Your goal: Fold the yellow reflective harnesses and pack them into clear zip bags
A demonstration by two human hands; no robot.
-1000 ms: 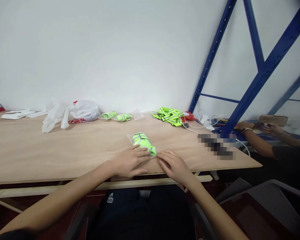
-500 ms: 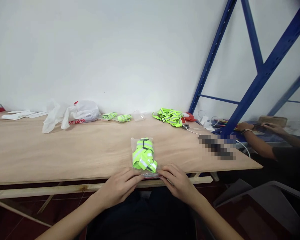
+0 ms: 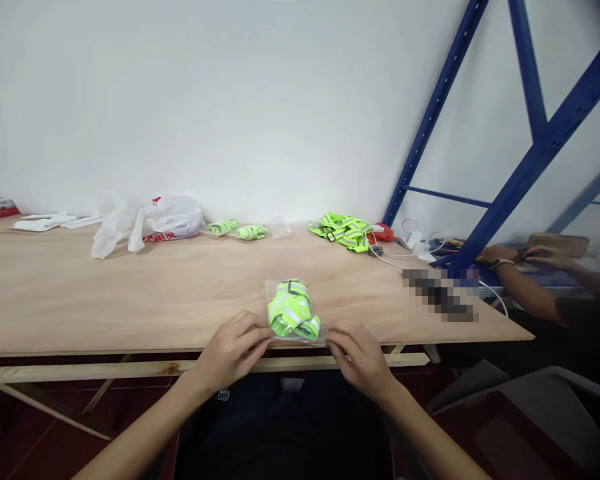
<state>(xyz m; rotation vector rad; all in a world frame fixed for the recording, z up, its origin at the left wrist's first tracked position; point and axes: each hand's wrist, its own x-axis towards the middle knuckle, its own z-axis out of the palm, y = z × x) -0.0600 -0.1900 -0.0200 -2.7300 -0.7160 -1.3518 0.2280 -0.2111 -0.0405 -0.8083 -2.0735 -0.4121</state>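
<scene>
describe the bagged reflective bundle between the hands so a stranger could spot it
Go to the near edge of the wooden table. There, between the left hand and right hand, lies a clear plastic bag of lime-yellow reflective straps. Unlike the two similar packets back by the white wall, it is held.

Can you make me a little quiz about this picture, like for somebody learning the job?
1. True or false: the left hand and right hand both hold the near edge of the clear plastic bag.
2. Which is closest to the white carrier bag?
A) the loose reflective straps
B) the two bagged bundles
C) the blue metal frame
3. Fill in: the fabric inside the held bag is bright ____ with pale stripes.

Key: 1 true; 2 B; 3 yellow-green.
</scene>
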